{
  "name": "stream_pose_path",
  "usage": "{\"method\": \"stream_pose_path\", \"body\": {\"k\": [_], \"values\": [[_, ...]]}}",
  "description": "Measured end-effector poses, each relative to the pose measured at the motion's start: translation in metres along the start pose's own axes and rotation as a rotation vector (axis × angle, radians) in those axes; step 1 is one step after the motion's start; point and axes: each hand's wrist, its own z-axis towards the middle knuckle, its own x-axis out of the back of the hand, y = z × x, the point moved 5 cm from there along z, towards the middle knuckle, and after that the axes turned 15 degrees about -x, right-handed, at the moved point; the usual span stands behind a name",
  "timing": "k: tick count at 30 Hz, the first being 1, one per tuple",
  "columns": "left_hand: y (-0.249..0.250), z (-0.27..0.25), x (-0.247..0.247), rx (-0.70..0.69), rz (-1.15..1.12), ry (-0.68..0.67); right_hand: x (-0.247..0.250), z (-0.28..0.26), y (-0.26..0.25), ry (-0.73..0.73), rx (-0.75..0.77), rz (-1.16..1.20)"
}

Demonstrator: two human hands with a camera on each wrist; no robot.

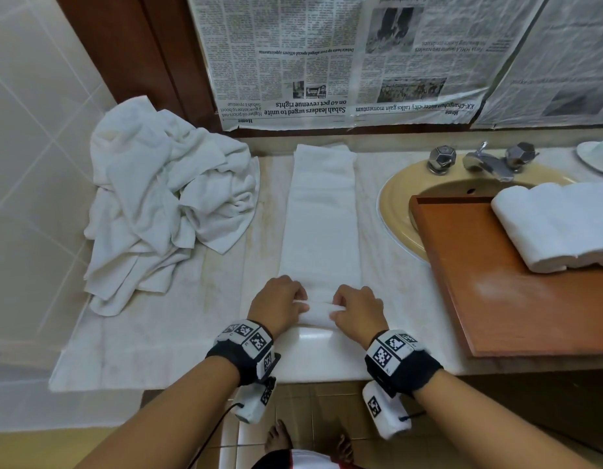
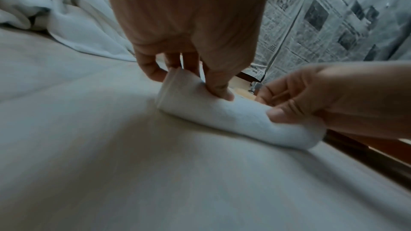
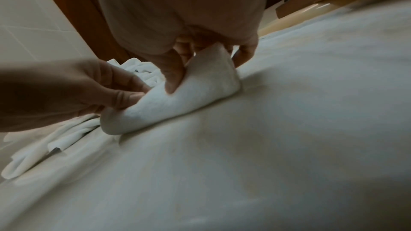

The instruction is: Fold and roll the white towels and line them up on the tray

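A white towel (image 1: 322, 218) folded into a long strip lies on the cloth-covered counter, running away from me. Its near end is rolled into a short roll (image 1: 318, 311). My left hand (image 1: 281, 304) grips the roll's left end (image 2: 177, 92), thumb in front and fingers behind. My right hand (image 1: 355, 308) grips the right end (image 3: 213, 76) the same way. The wooden tray (image 1: 496, 299) rests over the sink at the right and holds rolled white towels (image 1: 557, 225) at its far end.
A heap of loose white towels (image 1: 168, 198) lies at the counter's back left. The beige sink (image 1: 394, 204) and chrome taps (image 1: 482, 160) are at the right. Newspaper (image 1: 327, 62) covers the wall behind. The counter's front edge is just below my wrists.
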Motion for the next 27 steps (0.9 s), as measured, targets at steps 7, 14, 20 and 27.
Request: {"method": "stream_pose_path", "body": {"k": [7,14,20,27], "values": [[0.022,-0.019,-0.010,-0.374,0.192,0.186,-0.004,-0.022,-0.022,0.286,0.245,-0.238],[0.027,-0.013,-0.017,-0.392,0.344,0.029,-0.013,-0.028,-0.017,0.319,0.329,-0.314],[0.018,-0.002,-0.008,-0.312,0.202,-0.021,-0.005,-0.020,-0.016,0.241,0.371,-0.210],[-0.002,-0.002,0.012,-0.115,-0.114,-0.222,0.016,-0.013,-0.007,-0.070,0.139,0.037]]}}
